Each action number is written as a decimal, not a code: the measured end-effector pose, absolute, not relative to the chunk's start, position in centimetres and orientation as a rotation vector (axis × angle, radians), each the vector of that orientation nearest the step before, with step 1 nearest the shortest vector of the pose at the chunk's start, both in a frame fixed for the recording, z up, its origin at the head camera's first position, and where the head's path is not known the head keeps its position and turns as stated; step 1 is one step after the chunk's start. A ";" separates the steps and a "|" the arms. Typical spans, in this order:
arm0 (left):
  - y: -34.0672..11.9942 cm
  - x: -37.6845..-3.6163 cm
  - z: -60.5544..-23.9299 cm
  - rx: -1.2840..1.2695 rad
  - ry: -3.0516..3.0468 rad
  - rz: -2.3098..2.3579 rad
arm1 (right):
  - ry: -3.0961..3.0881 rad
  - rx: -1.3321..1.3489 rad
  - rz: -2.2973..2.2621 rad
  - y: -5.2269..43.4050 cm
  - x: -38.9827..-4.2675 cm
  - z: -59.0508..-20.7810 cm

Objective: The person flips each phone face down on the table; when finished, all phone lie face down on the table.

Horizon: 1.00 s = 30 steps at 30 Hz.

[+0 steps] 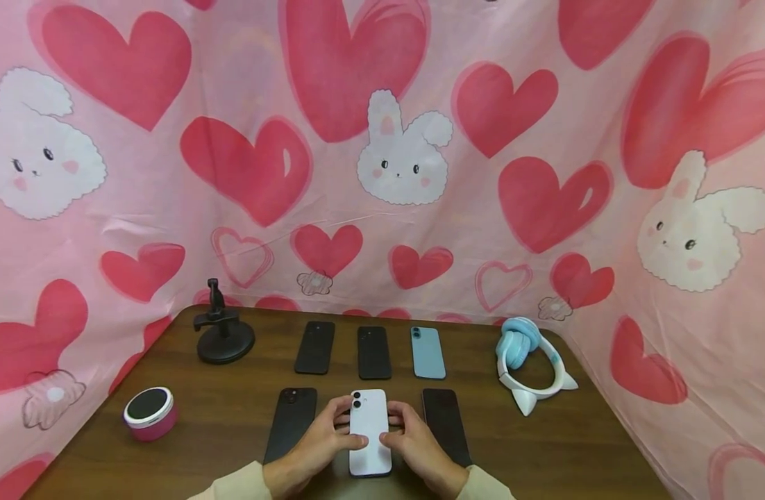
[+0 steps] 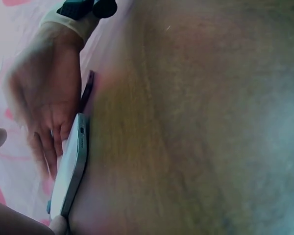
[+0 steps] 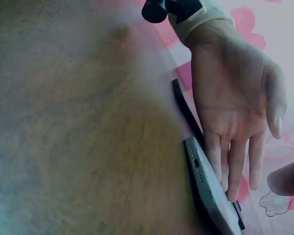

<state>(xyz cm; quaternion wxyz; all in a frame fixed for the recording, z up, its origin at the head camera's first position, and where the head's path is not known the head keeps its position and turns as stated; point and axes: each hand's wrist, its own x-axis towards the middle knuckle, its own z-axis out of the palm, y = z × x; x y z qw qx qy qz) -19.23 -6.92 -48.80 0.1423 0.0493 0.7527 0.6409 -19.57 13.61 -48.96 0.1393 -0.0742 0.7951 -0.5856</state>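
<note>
A white phone (image 1: 370, 423) lies back up on the brown table between the two hands, its camera lenses at the far left corner. At its left side is the left hand (image 1: 323, 437), and at its right side the right hand (image 1: 416, 441). Both thumbs overlap the phone's back in the head view. In the right wrist view, the left hand (image 3: 235, 103) has its fingers extended along the phone (image 3: 213, 193), thumb apart from it. The left wrist view shows the right hand (image 2: 49, 93) with straight fingers beside the phone (image 2: 71, 169), while a left fingertip reaches its edge.
Dark phones flank the hands, one left (image 1: 290, 420) and one right (image 1: 445, 420). Behind lie two black phones (image 1: 315, 347) (image 1: 374, 353) and a light blue phone (image 1: 428, 353). A black stand (image 1: 226, 340), a pink round container (image 1: 150, 413) and cat-ear headphones (image 1: 532, 364) stand around.
</note>
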 end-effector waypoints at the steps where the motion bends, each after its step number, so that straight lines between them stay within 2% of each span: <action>1: -6.9 -19.3 -48.8 0.155 2.169 1.851 | 2.292 -0.215 -1.700 13.7 -19.5 -48.9; 14: -7.1 -19.1 -48.5 0.167 2.307 1.850 | 2.214 -0.247 -1.875 14.6 -19.0 -48.6; 23: -6.4 -19.5 -47.2 0.478 2.198 2.042 | 2.216 -0.400 -2.064 15.6 -20.6 -48.1; 30: -4.6 -20.0 -46.8 0.638 2.113 2.040 | 2.227 -0.688 -2.060 17.5 -21.3 -47.9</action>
